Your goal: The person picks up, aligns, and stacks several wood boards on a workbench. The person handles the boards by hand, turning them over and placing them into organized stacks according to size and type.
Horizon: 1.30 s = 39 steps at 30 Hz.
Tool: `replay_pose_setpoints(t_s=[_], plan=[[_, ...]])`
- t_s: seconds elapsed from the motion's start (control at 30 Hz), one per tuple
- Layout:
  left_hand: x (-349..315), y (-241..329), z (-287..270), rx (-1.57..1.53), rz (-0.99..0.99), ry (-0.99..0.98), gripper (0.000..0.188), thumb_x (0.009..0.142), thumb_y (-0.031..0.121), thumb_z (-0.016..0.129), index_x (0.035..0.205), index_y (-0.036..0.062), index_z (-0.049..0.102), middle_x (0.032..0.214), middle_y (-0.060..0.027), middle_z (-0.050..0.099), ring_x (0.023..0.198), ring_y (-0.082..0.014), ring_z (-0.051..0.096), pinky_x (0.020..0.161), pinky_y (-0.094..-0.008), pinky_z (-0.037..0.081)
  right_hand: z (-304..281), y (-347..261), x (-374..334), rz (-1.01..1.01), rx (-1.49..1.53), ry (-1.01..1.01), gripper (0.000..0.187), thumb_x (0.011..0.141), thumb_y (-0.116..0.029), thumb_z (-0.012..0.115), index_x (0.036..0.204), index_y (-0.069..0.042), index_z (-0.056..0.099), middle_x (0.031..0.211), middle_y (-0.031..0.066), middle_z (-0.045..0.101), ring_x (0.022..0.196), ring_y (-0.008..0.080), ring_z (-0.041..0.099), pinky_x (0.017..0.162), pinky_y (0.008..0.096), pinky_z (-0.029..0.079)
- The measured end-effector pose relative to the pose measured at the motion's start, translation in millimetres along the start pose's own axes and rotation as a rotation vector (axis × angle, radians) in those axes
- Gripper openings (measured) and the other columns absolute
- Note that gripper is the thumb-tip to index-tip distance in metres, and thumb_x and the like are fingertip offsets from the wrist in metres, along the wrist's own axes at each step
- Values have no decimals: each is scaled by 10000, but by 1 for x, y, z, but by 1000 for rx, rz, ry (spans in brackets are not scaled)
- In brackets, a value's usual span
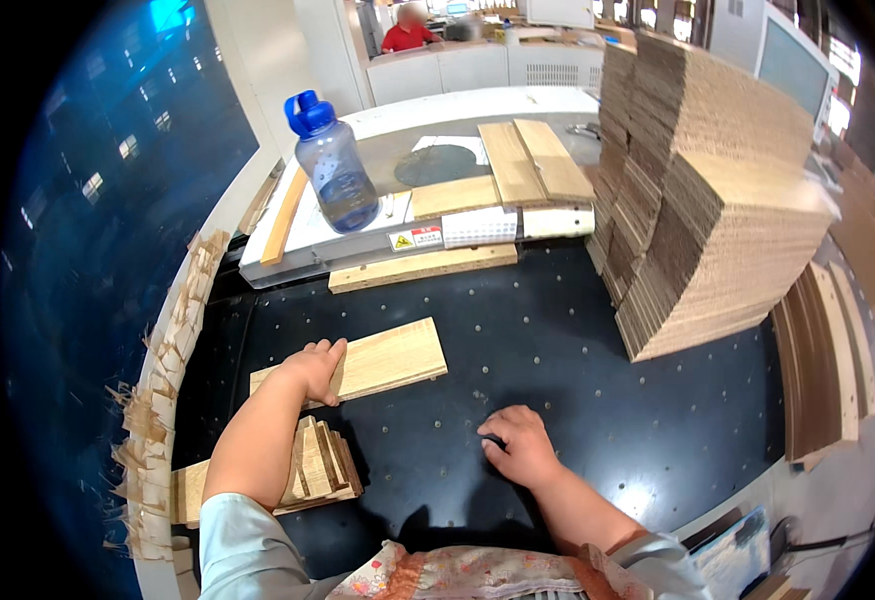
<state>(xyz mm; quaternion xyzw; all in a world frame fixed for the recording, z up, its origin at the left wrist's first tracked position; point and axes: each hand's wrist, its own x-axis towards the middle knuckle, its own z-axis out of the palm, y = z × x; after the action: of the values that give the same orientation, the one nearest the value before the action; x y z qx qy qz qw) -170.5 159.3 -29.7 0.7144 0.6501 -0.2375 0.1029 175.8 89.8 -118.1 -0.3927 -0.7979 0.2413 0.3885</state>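
Note:
My left hand (pixel 315 372) grips a pale wood-grain board (pixel 387 360) lying flat on the black, dotted tabletop, with its fingers across the top and the thumb at the near edge. More than one layer seems to show along that edge. My right hand (pixel 522 445) hovers low over or rests on the tabletop, fingers loosely bent and apart from the thumb, with nothing seen in it. Partly under my left forearm lies a pile of short wooden boards (pixel 322 460), some tilted against each other.
A tall stack of boards (pixel 717 230) stands at the right. Behind the tabletop are a blue-capped water bottle (pixel 337 180), more pale boards (pixel 537 160) and a long strip (pixel 422 266). Curved panels (pixel 817 370) stand at the right edge. A person in red (pixel 407 35) is far back.

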Motion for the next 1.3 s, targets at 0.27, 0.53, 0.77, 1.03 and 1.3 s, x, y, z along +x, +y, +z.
replay_pose_setpoints(t_s=[0.27, 0.53, 0.77, 1.03, 1.3], plan=[[-3, 3, 1, -51, -20, -2, 1068, 566, 256, 853, 1432, 59, 260, 1299, -176, 464, 1203, -351, 460, 992, -405, 428, 0, 48, 95, 1, -127, 117, 293, 720, -123, 654, 1006, -61, 634, 1056, 137, 618, 1015, 345, 546, 909, 419, 444], [-1, 6, -8, -51, -29, -61, 1090, 579, 254, 846, 1453, 57, 223, 1324, -161, 435, 1220, -349, 437, 1005, -405, 414, -16, 145, 229, 692, -236, 170, 754, 707, -206, 685, 1376, -29, 385, 1328, 195, 499, 1258, 332, 447, 1079, 418, 324], [1, 8, -1, -61, -38, -56, 1105, 585, 286, 860, 1453, 60, 215, 1329, -169, 436, 1216, -337, 449, 1019, -471, 394, 12, 139, 186, 339, -157, 143, 632, 706, -140, 644, 1299, -22, 462, 1185, 221, 582, 1142, 396, 512, 994, 430, 400], [-11, 1, -11, -68, -11, -43, 936, 572, 248, 839, 1355, 69, 358, 1244, -149, 514, 1164, -325, 500, 958, -420, 440, 6, 73, 218, 53, -348, -90, 709, 666, -262, 740, 1297, -70, 479, 1290, 185, 506, 1259, 351, 421, 1064, 435, 325], [-37, -19, -24, -140, -15, 5, 835, 513, 235, 836, 1253, 96, 474, 1148, -118, 563, 1123, -321, 514, 924, -415, 443, 41, 55, 264, 181, -491, -586, 1005, 564, -436, 806, 1427, -163, 369, 1389, 126, 415, 1337, 302, 323, 1079, 479, 262]])
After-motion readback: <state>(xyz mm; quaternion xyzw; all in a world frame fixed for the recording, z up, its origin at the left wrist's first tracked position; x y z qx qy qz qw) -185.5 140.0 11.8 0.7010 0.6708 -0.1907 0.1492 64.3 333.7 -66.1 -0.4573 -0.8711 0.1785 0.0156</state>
